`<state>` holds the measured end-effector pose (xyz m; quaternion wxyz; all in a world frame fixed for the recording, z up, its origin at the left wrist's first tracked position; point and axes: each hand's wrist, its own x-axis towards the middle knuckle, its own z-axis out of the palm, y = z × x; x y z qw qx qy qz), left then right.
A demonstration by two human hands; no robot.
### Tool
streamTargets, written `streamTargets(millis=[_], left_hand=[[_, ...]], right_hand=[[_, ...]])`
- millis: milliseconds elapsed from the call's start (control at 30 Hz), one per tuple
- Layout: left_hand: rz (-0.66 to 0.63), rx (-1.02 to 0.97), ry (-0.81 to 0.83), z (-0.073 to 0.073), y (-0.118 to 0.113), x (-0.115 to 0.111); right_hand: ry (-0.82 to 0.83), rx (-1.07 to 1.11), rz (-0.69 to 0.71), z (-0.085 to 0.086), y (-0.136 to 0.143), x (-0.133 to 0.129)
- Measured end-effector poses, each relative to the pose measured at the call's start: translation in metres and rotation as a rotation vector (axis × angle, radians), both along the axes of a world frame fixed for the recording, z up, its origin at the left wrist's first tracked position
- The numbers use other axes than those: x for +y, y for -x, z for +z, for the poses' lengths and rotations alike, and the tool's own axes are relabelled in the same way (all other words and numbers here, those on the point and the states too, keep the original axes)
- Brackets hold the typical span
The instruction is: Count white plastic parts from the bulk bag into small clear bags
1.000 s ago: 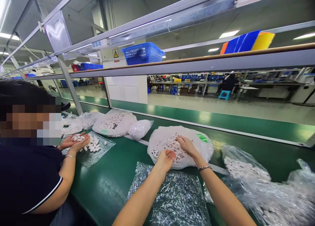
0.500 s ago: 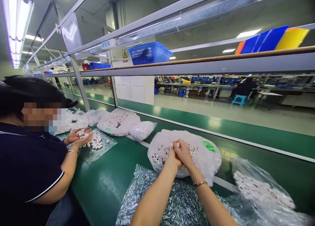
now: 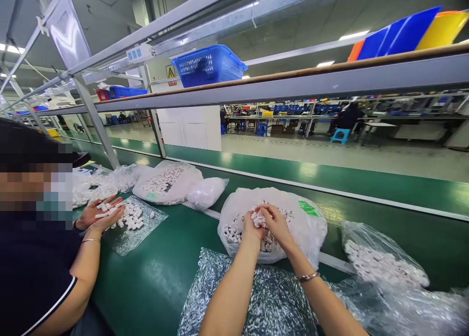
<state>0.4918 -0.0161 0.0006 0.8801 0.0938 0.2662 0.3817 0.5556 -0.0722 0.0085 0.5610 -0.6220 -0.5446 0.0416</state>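
Several small white parts (image 3: 258,219) lie cupped between my two hands, above an opened white plastic bag (image 3: 308,228) full of similar pieces. My left hand (image 3: 252,227) is curled under them from the left. Against their right side is my right hand (image 3: 275,223), its fingers bent over the parts. More white pieces with dark marks (image 3: 231,234) show in the bag around my hands. A green label (image 3: 309,208) is on the bag's right side. Clear plastic sheeting (image 3: 271,297) lies under my forearms.
At the left, a person (image 3: 40,258) holds white parts in cupped hands above a clear sheet (image 3: 156,220). Further bags stand on the green table (image 3: 154,277); one clear bag (image 3: 384,262) is at the right. A shelf (image 3: 311,89) crosses above, bearing a blue basket (image 3: 208,66).
My hands have parted slightly at the top, so the white parts between them now show. The camera view has shifted, and the person at the left appears further left.
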Motion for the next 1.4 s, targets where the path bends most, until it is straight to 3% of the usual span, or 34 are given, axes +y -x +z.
streamTargets(millis=[267, 633, 867, 967, 1100, 1233, 1400], left_hand=[[-0.074, -0.145, 0.097, 0.01, 0.035, -0.024], [0.032, -0.248, 0.143, 0.026, 0.115, -0.086], [0.096, -0.273, 0.162, 0.025, 0.171, -0.119], [0.141, -0.26, 0.169, 0.019, 0.202, -0.132], [0.174, -0.237, 0.179, 0.008, 0.233, -0.146], [0.137, -0.211, 0.185, 0.0, 0.237, -0.157], [0.05, -0.217, 0.221, -0.011, 0.222, -0.165]], right_hand=[[0.083, 0.052, -0.026, 0.012, 0.012, -0.06], [0.197, -0.174, 0.128, 0.015, 0.089, -0.128], [0.273, 0.05, 0.217, 0.023, 0.131, -0.163], [0.357, 0.058, 0.185, 0.014, 0.133, -0.177], [0.474, -0.115, 0.094, -0.015, 0.12, -0.187], [0.469, -0.145, 0.016, -0.034, 0.107, -0.188], [0.364, -0.179, -0.024, -0.021, 0.111, -0.19]])
